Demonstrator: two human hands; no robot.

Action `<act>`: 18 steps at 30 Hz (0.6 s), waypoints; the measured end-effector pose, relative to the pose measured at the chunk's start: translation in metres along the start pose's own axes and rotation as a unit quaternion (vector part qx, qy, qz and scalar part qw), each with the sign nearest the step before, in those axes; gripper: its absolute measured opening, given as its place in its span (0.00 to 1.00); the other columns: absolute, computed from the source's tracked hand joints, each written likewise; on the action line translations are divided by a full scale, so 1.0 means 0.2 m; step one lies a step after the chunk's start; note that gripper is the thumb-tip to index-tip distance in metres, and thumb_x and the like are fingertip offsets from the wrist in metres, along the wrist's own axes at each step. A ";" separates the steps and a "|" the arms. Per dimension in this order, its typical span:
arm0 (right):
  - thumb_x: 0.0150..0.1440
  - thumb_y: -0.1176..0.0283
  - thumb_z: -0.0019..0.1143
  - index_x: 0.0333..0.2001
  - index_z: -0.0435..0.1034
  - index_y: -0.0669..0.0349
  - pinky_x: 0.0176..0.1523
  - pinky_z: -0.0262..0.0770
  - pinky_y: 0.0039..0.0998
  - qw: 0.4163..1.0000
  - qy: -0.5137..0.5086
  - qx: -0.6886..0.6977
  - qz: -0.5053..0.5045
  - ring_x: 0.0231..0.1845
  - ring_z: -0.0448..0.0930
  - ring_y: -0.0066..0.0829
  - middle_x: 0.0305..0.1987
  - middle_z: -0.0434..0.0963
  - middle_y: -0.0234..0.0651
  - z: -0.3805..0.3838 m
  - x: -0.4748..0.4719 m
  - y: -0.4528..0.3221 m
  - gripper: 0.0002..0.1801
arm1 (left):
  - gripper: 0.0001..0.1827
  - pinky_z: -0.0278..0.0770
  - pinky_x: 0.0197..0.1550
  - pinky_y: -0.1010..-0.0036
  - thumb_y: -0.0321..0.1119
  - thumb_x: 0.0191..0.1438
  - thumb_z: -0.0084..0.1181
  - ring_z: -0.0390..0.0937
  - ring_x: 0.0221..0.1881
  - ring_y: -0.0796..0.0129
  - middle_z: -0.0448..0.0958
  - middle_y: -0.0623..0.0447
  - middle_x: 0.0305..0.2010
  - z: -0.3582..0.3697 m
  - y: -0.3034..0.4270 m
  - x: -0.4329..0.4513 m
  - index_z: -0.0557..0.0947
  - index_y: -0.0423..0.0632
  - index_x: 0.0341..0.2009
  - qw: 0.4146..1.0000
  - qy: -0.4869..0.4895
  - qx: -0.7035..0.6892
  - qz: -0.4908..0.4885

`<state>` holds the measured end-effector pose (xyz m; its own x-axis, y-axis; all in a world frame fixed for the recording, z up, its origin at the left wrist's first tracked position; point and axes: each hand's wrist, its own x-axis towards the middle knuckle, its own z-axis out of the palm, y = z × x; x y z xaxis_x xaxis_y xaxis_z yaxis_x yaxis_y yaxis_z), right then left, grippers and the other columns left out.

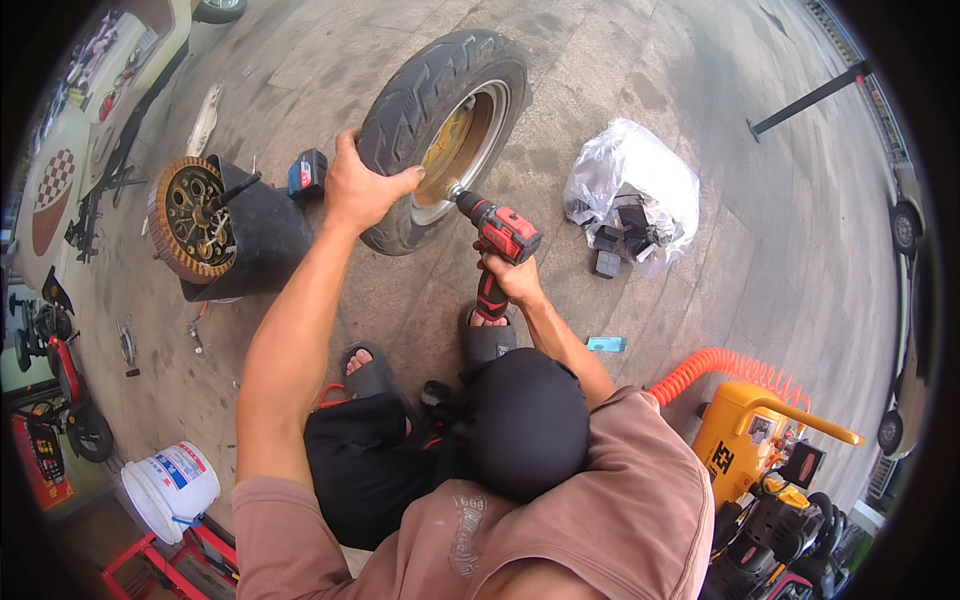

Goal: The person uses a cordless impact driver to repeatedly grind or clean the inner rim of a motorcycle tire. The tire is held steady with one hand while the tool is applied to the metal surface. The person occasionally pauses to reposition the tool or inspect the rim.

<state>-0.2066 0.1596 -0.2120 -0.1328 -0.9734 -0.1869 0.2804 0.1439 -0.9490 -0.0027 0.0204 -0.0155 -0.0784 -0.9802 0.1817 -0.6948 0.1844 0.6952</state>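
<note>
My left hand [369,182] grips the left edge of a scooter tire [420,97], its thumb over the sidewall towards the rim. The wheel stands tilted on the pavement, and its metal rim [491,142] shows a yellowish, brownish inside. My right hand [512,276] is closed around the handle of a red and black cordless drill [510,232]. A round attachment [454,190] on the drill's chuck reaches the inside of the rim; whether it is turning I cannot tell.
A motor stator with copper windings [191,217] leans at the left beside a battery pack [307,175]. Right of the wheel lies a plastic bag [637,180] with black blocks. An orange coiled hose [712,364] and yellow air compressor [731,435] are lower right, a white bucket [176,484] lower left.
</note>
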 end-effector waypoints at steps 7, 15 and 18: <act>0.48 0.83 0.56 0.48 0.74 0.63 0.42 0.81 0.30 0.993 -0.043 -0.099 -0.048 0.42 0.82 0.26 0.39 0.81 0.33 0.12 0.11 -0.04 0.20 | 0.50 0.76 0.56 0.62 0.46 0.34 0.79 0.79 0.53 0.49 0.78 0.34 0.52 -0.03 0.00 -0.04 0.68 0.34 0.58 1.000 0.000 -0.008 0.009; 0.48 0.84 0.56 0.49 0.74 0.62 0.44 0.81 0.31 0.994 -0.013 -0.111 -0.021 0.40 0.82 0.26 0.39 0.81 0.32 0.07 0.03 -0.01 0.22 | 0.48 0.76 0.55 0.65 0.43 0.34 0.80 0.80 0.51 0.54 0.79 0.37 0.51 -0.02 -0.06 -0.05 0.69 0.35 0.57 0.999 -0.005 -0.048 0.015; 0.49 0.84 0.56 0.49 0.73 0.62 0.44 0.81 0.31 0.997 -0.001 -0.051 -0.053 0.42 0.82 0.26 0.40 0.81 0.32 0.09 0.04 0.00 0.21 | 0.47 0.76 0.55 0.65 0.41 0.35 0.80 0.79 0.51 0.56 0.79 0.38 0.51 -0.02 -0.07 -0.04 0.69 0.34 0.57 0.998 -0.011 -0.053 0.021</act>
<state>-0.1902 0.1491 -0.2094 -0.1547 -0.9844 -0.0839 0.1670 0.0576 -0.9843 0.0096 0.0269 -0.0239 -0.1219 -0.9726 0.1977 -0.6115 0.2305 0.7569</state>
